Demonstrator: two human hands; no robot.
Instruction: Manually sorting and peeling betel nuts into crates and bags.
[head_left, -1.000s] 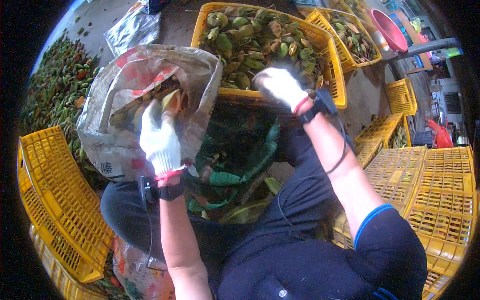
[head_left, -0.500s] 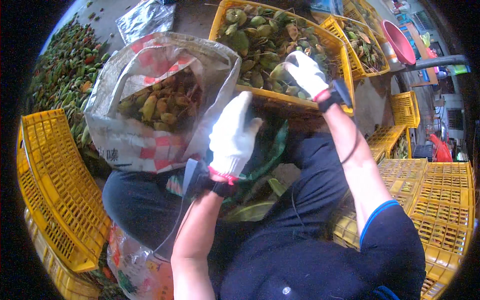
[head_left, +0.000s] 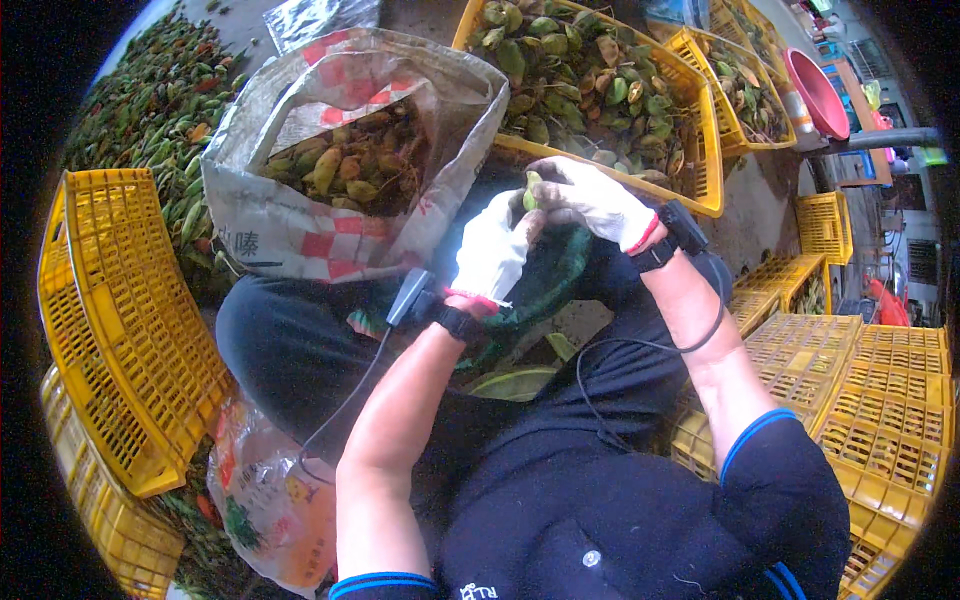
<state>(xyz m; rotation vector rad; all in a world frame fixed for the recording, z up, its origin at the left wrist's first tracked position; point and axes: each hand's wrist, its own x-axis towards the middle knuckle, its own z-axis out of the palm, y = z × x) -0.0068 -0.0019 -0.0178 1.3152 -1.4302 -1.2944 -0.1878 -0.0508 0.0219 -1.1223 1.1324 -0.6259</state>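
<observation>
Both my hands wear white gloves and come together above my lap. Between them is a small green pod-like fruit, its exact kind unclear. My right hand pinches its upper end, thumb and fingers darkened with dirt. The fingertips of my left hand close on its lower end. Just beyond the right hand stands a yellow crate full of green and brownish fruit of the same sort. To the left, an open white woven sack with red checks holds yellowish-brown ones. Dark green material lies beneath my hands.
Yellow crates lean at my left, with more crates stacked at my right. Loose fruit covers the floor at far left. A printed plastic bag lies by my left leg. At far right is a pink basin.
My right hand has come back from the crate to my left hand, bringing a green fruit. The left hand has shifted right and closed on it. The view has tilted slightly.
</observation>
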